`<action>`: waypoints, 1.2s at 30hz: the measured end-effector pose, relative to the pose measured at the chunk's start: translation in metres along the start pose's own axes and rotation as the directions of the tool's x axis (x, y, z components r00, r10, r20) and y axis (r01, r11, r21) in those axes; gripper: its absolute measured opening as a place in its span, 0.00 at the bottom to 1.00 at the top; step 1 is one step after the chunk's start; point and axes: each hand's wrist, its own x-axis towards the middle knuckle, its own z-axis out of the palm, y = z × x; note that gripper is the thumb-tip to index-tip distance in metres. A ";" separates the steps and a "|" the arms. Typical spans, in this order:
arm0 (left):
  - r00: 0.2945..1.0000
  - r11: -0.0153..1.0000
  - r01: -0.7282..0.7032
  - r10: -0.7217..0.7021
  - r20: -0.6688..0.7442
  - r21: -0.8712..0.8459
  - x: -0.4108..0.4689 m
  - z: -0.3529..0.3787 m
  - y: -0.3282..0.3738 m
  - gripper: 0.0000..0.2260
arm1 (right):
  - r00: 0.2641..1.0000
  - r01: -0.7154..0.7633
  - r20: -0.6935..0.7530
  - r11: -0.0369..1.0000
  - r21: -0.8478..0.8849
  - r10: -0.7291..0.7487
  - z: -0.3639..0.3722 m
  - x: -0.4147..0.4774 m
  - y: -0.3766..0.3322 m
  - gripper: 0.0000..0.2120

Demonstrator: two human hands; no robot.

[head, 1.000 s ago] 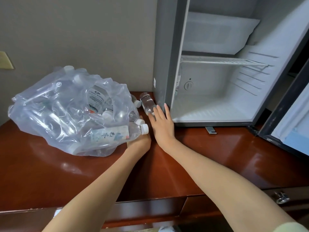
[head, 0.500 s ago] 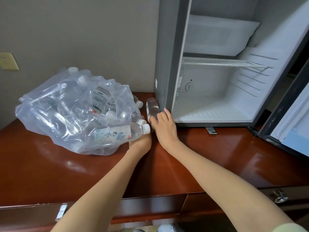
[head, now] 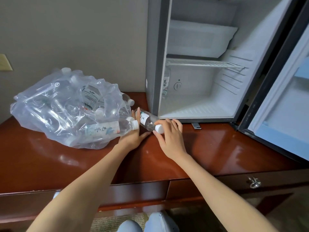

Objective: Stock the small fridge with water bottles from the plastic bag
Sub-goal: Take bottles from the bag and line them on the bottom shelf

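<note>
Between the bag's mouth and the fridge's left wall, a clear water bottle (head: 148, 120) lies on its side on the wooden desk (head: 209, 148), with its white cap toward me and its pale label up. My right hand (head: 170, 136) curls its fingers round the capped end. My left hand (head: 133, 137) lies with straight fingers against the bottle's far end, beside the plastic bag (head: 63, 108). I judge this the pick-up. Next I should lift the bottle, right it and carry it right onto the floor of the small fridge (head: 200, 111).
</note>
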 end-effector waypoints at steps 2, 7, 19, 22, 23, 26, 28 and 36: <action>0.999 0.999 0.010 -0.009 0.046 -0.040 0.000 -0.001 0.002 0.45 | 0.998 -0.043 -0.037 0.997 0.064 0.045 -0.003 -0.001 0.002 0.09; 0.989 0.988 -0.148 0.148 -0.005 -0.042 0.001 0.001 0.005 0.37 | 0.956 -0.166 -0.202 0.961 0.224 0.212 -0.004 -0.003 0.007 0.13; 0.949 0.973 -0.216 0.190 -0.253 -0.081 -0.001 0.000 0.017 0.29 | 0.918 -0.258 -0.152 0.843 0.472 0.366 -0.004 0.001 0.009 0.17; 0.964 0.980 -0.192 0.178 -0.199 -0.056 -0.001 0.001 0.018 0.33 | 0.903 -0.296 -0.124 0.806 0.513 0.410 -0.005 0.004 0.008 0.17; 0.967 0.984 -0.175 0.165 -0.193 -0.036 -0.001 0.002 0.018 0.31 | 0.902 -0.300 -0.122 0.803 0.515 0.415 -0.005 0.004 0.008 0.17; 0.970 0.989 -0.133 0.118 -0.214 -0.059 -0.001 0.005 0.022 0.28 | 0.889 -0.320 -0.126 0.793 0.518 0.441 -0.004 0.005 0.009 0.17; 0.972 0.986 -0.125 0.098 -0.214 -0.115 -0.002 0.006 0.024 0.28 | 0.881 -0.334 -0.112 0.771 0.543 0.461 -0.002 0.006 0.009 0.18; 0.973 0.983 -0.117 0.085 -0.214 -0.142 -0.008 0.016 0.035 0.31 | 0.765 -0.388 -0.119 0.601 0.698 0.632 0.013 0.015 -0.007 0.17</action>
